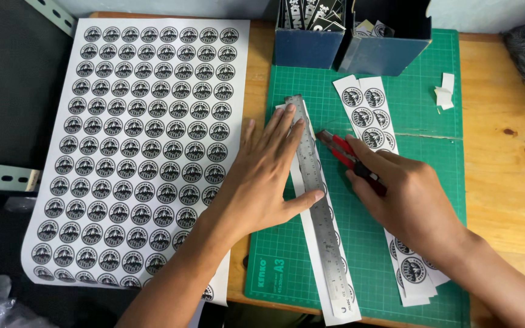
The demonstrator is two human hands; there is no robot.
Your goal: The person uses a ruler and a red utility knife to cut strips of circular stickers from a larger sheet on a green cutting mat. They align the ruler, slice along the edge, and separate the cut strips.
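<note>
A large sheet of round black-and-white stickers (pixel 138 152) lies left of the green cutting mat (pixel 420 109), its lower edge hanging off the wooden tabletop (pixel 505 182). On the mat, the left hand (pixel 268 176) presses flat, fingers (pixel 284 124) spread apart, on a steel ruler (pixel 317 200) laid along a narrow sticker strip (pixel 347 307). Just right of the ruler, the right hand (pixel 408 194) has its fingers clamped on a red utility knife (pixel 344 155), blade tip beside the ruler's edge. Further cut strips (pixel 366 106) lie under that hand. Two blue boxes (pixel 360 42) stand at the mat's far edge.
</note>
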